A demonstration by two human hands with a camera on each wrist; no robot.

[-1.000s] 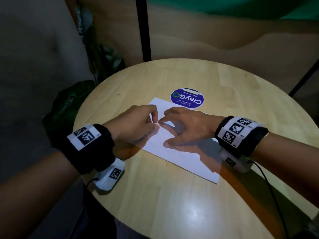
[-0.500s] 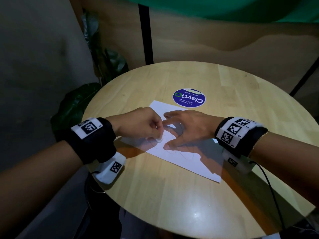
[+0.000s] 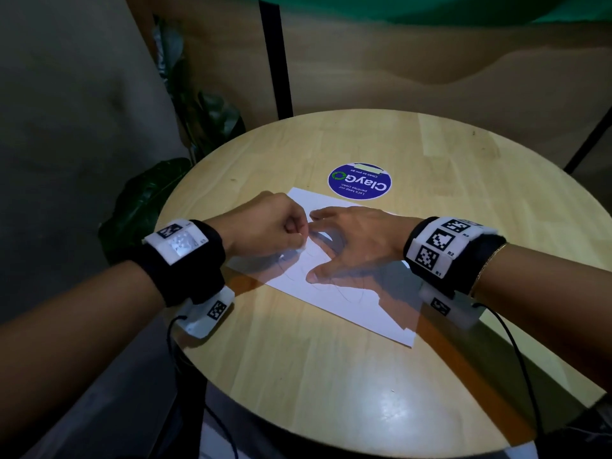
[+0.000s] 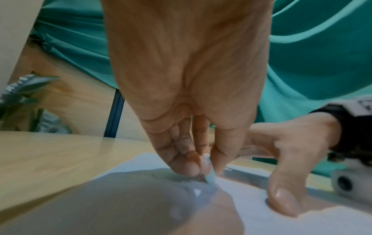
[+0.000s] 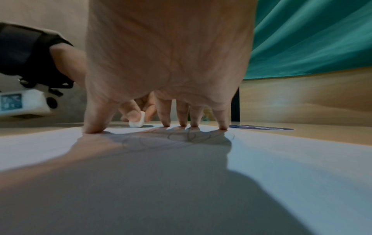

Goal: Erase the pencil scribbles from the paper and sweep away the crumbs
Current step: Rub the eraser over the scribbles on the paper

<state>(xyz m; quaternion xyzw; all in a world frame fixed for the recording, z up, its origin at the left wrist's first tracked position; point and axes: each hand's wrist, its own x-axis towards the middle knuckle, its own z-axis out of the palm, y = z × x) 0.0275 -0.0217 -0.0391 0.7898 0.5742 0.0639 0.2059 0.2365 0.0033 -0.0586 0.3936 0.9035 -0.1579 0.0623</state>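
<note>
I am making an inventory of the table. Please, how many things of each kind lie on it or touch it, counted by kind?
Paper: 1
Eraser: 1
Round sticker: 1
Hands: 2, the left hand pinching the eraser, the right hand pressing the paper
Total: 5

Table: round, light wood (image 3: pixel 331 376), glare patch near its near edge.
Sticker: blue, round (image 3: pixel 360 181), toward the far edge.
Wall: wood panelling (image 3: pixel 430 61), 1 black post (image 3: pixel 275 54).
Plant: dark leaves (image 3: pixel 145 197), beyond the left edge.
Fabric: green (image 5: pixel 312 39).
</note>
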